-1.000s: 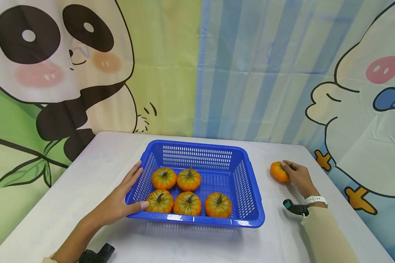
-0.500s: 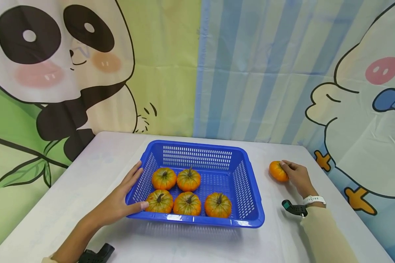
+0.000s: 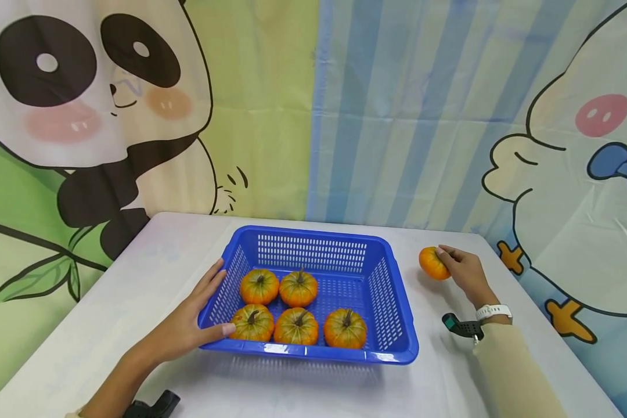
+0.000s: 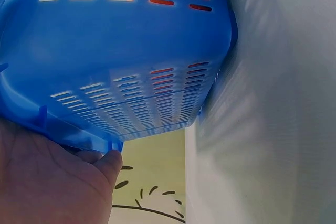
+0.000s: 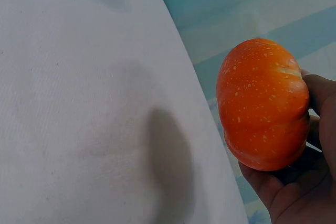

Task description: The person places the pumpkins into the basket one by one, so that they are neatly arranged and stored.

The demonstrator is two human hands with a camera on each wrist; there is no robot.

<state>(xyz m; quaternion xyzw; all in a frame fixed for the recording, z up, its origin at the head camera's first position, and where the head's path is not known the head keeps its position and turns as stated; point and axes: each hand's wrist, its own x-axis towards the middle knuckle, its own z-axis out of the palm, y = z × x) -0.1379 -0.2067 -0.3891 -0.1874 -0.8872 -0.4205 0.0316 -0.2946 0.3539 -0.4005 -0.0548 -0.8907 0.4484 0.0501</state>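
Note:
My right hand (image 3: pixel 465 271) pinches a small orange pumpkin (image 3: pixel 433 264) near its top, to the right of the basket. In the right wrist view the pumpkin (image 5: pixel 262 106) is off the table, its shadow falling apart from it. My left hand (image 3: pixel 185 316) grips the left rim of a blue plastic basket (image 3: pixel 339 352), thumb at the front-left corner. The left wrist view has that hand (image 4: pixel 55 179) at the rim beneath the slotted wall (image 4: pixel 115 40). Inside the basket several like pumpkins (image 3: pixel 296 326) sit stem up, mostly on the left; one pumpkin (image 3: pixel 345 328) is front centre.
A white-covered table (image 3: pixel 188 377) bears the basket. Behind it hangs a cartoon curtain (image 3: pixel 386 116) with a panda on the left and a white bird on the right. The table's right edge runs close beyond my right hand.
My right hand has lifted the pumpkin from the table and carried it slightly left, toward the basket. The left hand and basket hold their place; the head view shifts a little.

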